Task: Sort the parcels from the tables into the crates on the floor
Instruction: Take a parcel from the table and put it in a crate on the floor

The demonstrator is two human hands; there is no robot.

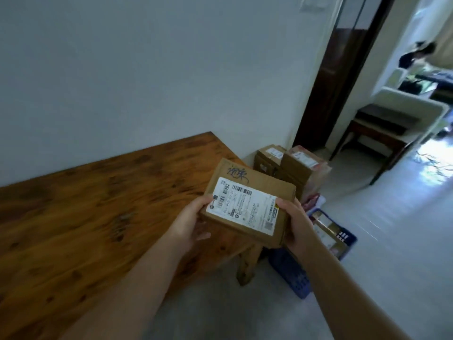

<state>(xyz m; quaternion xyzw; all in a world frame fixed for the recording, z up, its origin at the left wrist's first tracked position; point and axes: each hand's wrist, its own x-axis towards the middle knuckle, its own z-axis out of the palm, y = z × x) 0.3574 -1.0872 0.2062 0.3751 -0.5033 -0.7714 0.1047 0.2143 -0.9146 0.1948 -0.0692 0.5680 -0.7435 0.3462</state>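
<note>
A flat brown cardboard parcel (247, 202) with a white shipping label and black scribbled writing hangs in the air past the right end of the wooden table (85, 217). My left hand (190, 223) grips its left edge, thumb on the label. My right hand (295, 224) grips its right edge, thumb on top. Below it on the floor stands a blue crate (294, 276) with parcels (331, 234) inside. A stack of brown boxes (294, 163) rises behind it near the wall corner.
The table's leg (247, 268) stands beside the crate. Pale floor (382, 217) stretches to the right toward a doorway with a dark frame (326, 94). Beyond are a dark wooden bench (377, 133), a white chair and a seated person (416, 57).
</note>
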